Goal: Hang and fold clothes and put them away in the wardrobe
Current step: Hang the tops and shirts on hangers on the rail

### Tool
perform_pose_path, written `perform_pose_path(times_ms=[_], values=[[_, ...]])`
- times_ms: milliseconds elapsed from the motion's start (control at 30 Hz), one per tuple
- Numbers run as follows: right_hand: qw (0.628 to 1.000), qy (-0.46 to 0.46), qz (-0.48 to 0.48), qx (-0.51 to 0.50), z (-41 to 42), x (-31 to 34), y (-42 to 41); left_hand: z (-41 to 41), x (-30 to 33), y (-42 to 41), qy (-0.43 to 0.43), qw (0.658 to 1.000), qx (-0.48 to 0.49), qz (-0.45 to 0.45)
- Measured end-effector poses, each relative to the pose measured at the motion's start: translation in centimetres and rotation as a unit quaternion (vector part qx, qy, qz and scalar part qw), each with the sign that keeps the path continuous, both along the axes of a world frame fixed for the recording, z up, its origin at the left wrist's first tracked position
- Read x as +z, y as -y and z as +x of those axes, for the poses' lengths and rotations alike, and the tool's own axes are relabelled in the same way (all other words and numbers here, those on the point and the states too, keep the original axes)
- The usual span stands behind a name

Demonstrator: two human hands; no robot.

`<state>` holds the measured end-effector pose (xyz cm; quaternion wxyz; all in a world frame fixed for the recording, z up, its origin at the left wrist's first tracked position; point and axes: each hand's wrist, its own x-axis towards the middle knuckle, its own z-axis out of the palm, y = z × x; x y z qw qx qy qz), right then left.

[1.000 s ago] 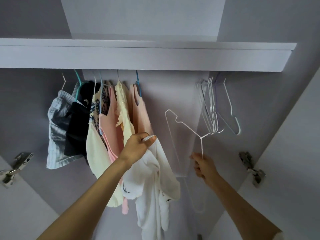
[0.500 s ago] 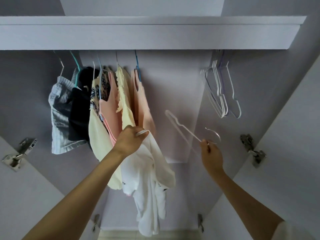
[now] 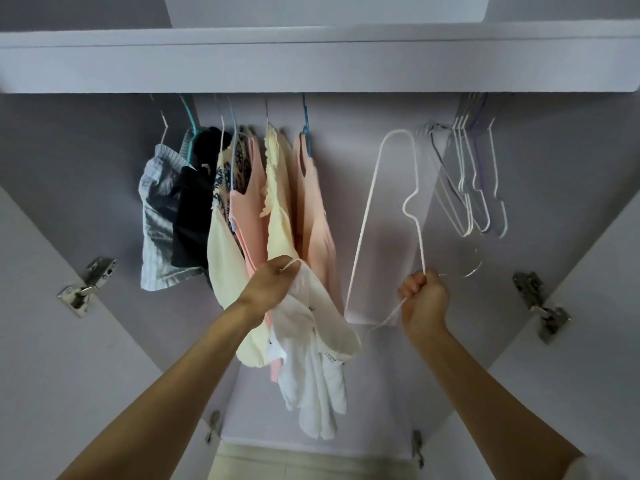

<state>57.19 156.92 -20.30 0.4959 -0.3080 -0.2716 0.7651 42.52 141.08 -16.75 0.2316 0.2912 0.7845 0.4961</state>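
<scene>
gripping a white garment (image 3: 311,368) by its upper edge, left hand (image 3: 268,289) sits fisted at about 8 o'clock from frame centre; cloth hangs limp below it, unhung, just in front of the clothes already on the rail.
item 2, right hand (image 3: 424,301), at 4 o'clock: fingers curled tight round a white wire hanger (image 3: 384,216) near its neck. a second ago this hanger was tilted flat with its hook near the spare bunch; now its long loop stands up toward 12 o'clock, hook trailing blurred to the right of the fist. judged: hanger is off the rail and being turned to take the garment, so threading it into the neckline looks next.
item 3, farther back at 10 o'clock: hung clothes (image 3: 249,209), striped, dark, patterned, pink and cream pieces, packed close on coloured hangers.
item 4, at 2 o'clock: spare hangers (image 3: 474,188), a bare bunch, well apart from the clothes.
item 5, farthest, at 12 o'clock: wardrobe shelf (image 3: 311,60), hiding the rail. door hinges (image 3: 86,285) flank the opening.
</scene>
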Motion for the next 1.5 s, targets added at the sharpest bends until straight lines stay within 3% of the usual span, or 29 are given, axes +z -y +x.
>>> perform_pose_path(times_ms=[233, 333, 467, 633, 800, 867, 933, 1000, 1033, 1133, 1267, 1333, 1400, 1500], values=[[0.999, -0.019, -0.004, 0.035, -3.2, 1.8, 2.2, 0.8, 2.0, 0.6, -0.093, 0.993, -0.066, -0.001], [0.999, -0.032, 0.008, 0.037, -3.8, 3.4, 2.2, -0.3, 2.1, 1.6, -0.144, 0.988, -0.047, -0.037], [0.998, -0.032, 0.028, 0.042, -4.3, 4.7, 2.2, -1.0, 1.8, 2.6, -0.131, 0.991, -0.009, -0.042], [0.984, 0.103, 0.141, 0.021, -5.3, 1.1, 4.7, -0.4, 3.7, 2.6, -0.046, 0.997, -0.009, 0.066], [0.922, 0.222, 0.31, 0.058, -4.8, -3.6, 3.9, -2.4, 5.9, 5.0, 0.107, 0.98, 0.052, 0.158], [0.888, 0.25, 0.382, 0.051, -4.6, -3.7, 2.4, -3.9, 5.3, 6.5, 0.012, 0.993, 0.057, 0.1], [0.824, 0.274, 0.496, 0.004, -4.7, -3.0, 1.0, -4.7, 4.2, 7.7, -0.099, 0.993, 0.059, 0.031], [0.761, 0.279, 0.585, -0.033, -5.1, -1.5, 0.1, -4.7, 3.1, 8.3, -0.13, 0.99, 0.046, -0.003], [0.749, 0.271, 0.603, -0.041, -5.4, -0.9, -0.1, -4.6, 2.8, 8.4, -0.128, 0.991, 0.035, -0.009], [0.786, 0.227, 0.575, -0.018, -6.1, 0.6, 1.0, -4.4, 3.0, 8.4, -0.019, 0.998, 0.027, 0.053], [0.825, 0.204, 0.525, 0.034, -6.3, 1.0, 3.1, -4.9, 4.0, 8.4, 0.127, 0.982, 0.027, 0.14], [0.883, 0.187, 0.427, 0.064, -6.9, 1.3, 3.3, -4.8, 4.7, 8.2, 0.157, 0.973, 0.004, 0.168], [0.947, 0.151, 0.267, 0.099, -7.7, 1.4, 3.6, -4.5, 5.4, 7.6, 0.17, 0.969, -0.008, 0.181], [0.976, 0.111, 0.107, 0.157, -8.6, 0.0, 4.3, -3.5, 6.5, 6.2, 0.162, 0.969, -0.026, 0.182]])
